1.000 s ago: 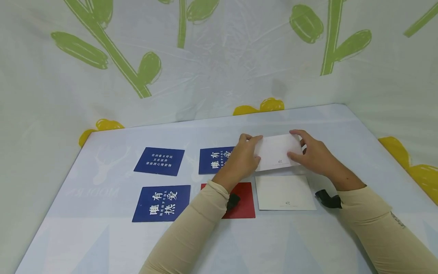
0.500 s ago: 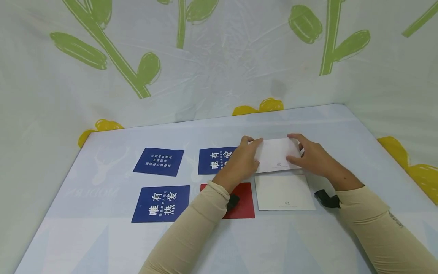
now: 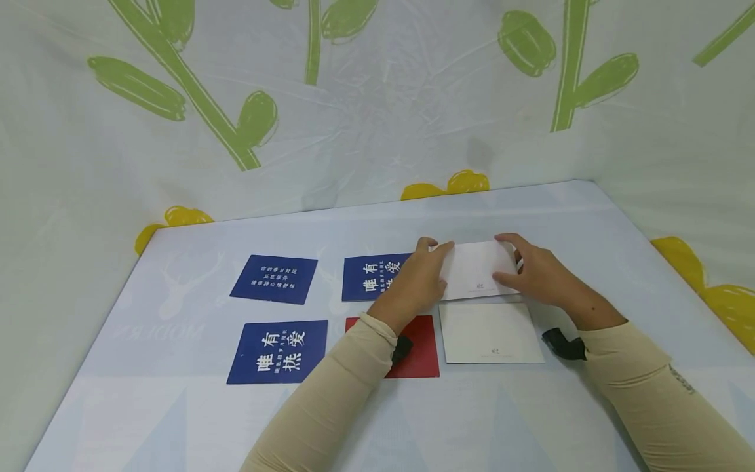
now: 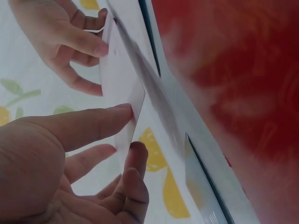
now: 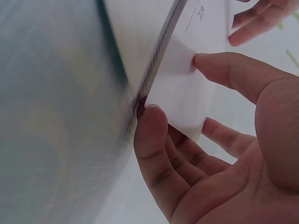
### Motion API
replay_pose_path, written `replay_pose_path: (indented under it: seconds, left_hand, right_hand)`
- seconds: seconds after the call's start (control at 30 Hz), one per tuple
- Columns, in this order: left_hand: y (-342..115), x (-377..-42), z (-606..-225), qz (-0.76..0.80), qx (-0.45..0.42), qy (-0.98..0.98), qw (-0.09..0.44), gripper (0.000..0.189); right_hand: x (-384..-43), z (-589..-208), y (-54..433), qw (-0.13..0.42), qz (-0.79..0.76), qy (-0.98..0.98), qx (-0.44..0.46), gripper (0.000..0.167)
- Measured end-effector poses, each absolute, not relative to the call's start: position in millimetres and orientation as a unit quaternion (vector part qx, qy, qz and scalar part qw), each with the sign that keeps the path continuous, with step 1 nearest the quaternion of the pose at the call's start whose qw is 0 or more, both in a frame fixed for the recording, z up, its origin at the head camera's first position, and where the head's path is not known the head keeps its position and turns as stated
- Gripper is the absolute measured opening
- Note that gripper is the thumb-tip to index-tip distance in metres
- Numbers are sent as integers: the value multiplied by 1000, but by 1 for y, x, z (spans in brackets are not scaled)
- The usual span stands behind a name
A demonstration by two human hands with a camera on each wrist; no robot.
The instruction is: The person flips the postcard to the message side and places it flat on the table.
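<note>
White card (image 3: pixel 472 267) — fingers (image 5: pixel 231 69) at both ends

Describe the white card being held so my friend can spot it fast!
Find the big pale table and, in the head view, look right of its middle. Just beyond the cream card is the white card, with a tiny mark near its front edge. Unlike its neighbours, it's pinched by the person's left grip and right grip.

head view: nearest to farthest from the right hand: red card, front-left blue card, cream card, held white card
1. Held white card, touching the right hand
2. Cream card, nearer the person
3. Red card, further left
4. Front-left blue card, left of red
</note>
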State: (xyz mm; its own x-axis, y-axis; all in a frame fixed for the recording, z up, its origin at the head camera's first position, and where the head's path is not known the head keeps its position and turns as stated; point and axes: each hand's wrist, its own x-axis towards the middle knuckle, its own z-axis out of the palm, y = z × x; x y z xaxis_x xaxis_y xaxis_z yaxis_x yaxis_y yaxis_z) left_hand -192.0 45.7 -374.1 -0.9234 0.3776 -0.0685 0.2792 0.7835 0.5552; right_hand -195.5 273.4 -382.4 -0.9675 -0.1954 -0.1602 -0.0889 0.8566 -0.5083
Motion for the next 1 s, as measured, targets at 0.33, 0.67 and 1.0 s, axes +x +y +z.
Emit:
replay_pose_path:
  seconds: [0.33, 0.67, 1.0]
  left_hand:
    - [46, -193, -377, 263, 181, 944, 79, 74]
    - [47, -193, -378, 254, 184, 946, 84, 74]
    - [47, -193, -379, 229, 192, 950, 93, 70]
  right_hand:
    - [-198, -385, 275, 106, -255, 958, -77, 81]
    - [-197, -385, 274, 115, -248, 959, -68, 81]
    - [-196, -385, 274, 110, -248, 959, -80, 81]
